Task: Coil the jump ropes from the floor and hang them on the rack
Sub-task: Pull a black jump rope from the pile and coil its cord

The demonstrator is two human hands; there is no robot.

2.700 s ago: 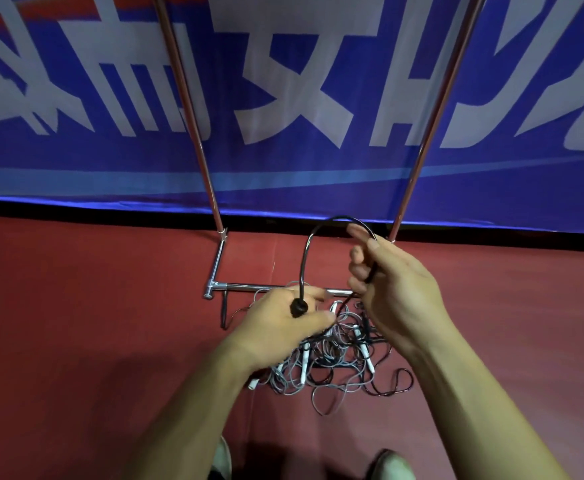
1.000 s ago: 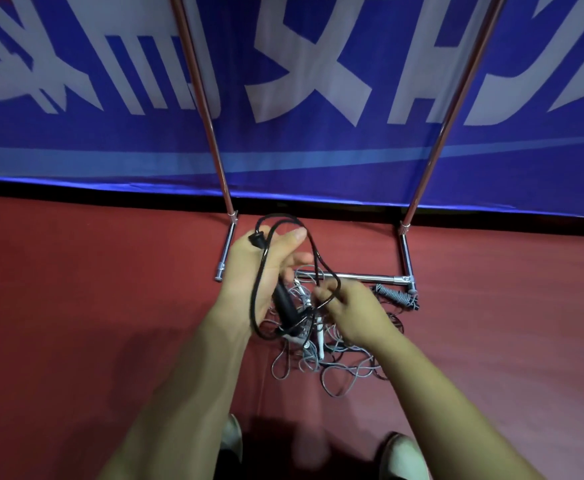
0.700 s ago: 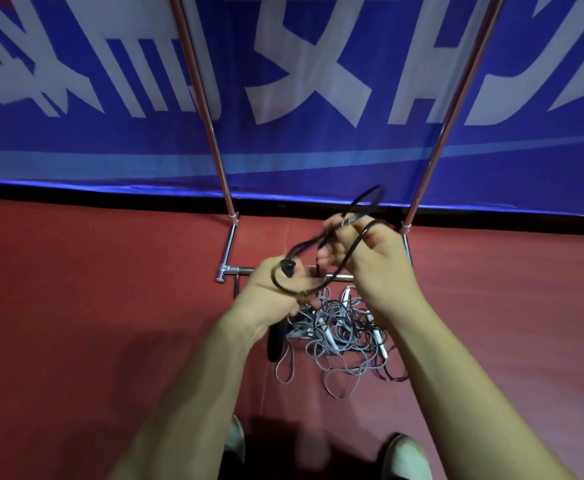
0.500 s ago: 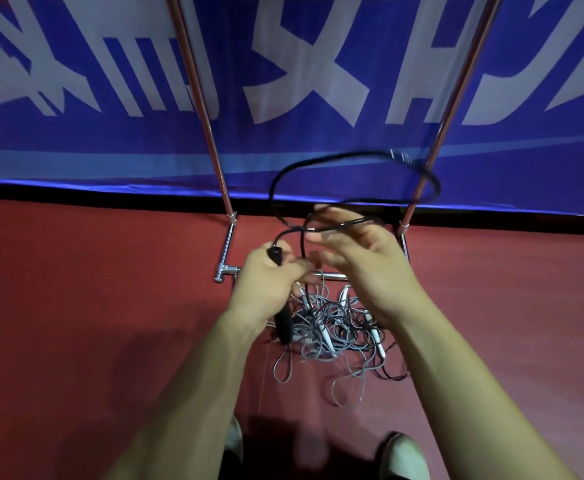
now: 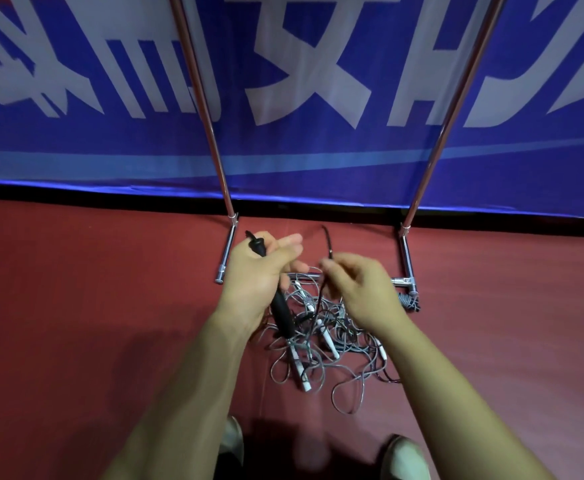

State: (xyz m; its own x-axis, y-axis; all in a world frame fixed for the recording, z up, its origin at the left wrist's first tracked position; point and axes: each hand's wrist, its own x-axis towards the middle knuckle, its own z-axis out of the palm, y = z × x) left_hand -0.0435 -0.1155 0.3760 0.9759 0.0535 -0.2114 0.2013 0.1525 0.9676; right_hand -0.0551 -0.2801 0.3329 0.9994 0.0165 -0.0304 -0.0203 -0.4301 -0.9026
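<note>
Person stands over the red floor [image 5: 75,306], both arms reach down and forward. Left grip [image 5: 259,271] is closed round the black jump rope [image 5: 281,315]: one black handle end pokes out above the fist, a longer black handle sticks out below it, tilted down toward the pile; cannot tell if that is one handle or two held together. Right grip [image 5: 359,289] sits just beside the left, fingers curled, fingertips [image 5: 328,264] pinching the thin black cord [image 5: 327,241] of the same rope. A short bit of cord stands up above the pinch, the rest drops down between the two hands. Rope is off the floor, in the hands, not on the rack [image 5: 207,116]. Below the hands a tangled pile of grey ropes [image 5: 349,368] with white handles [image 5: 328,344] lies on the floor, just in front of the rack's low cross bar. The rack is two slanted metal poles on a metal base; its top is out of frame. Small coiled spring-like thing [image 5: 409,302] lies at the right foot of the base. Blue banner [image 5: 75,161] with big white characters behind the rack. Two shoes [image 5: 404,455] at the bottom edge.
</note>
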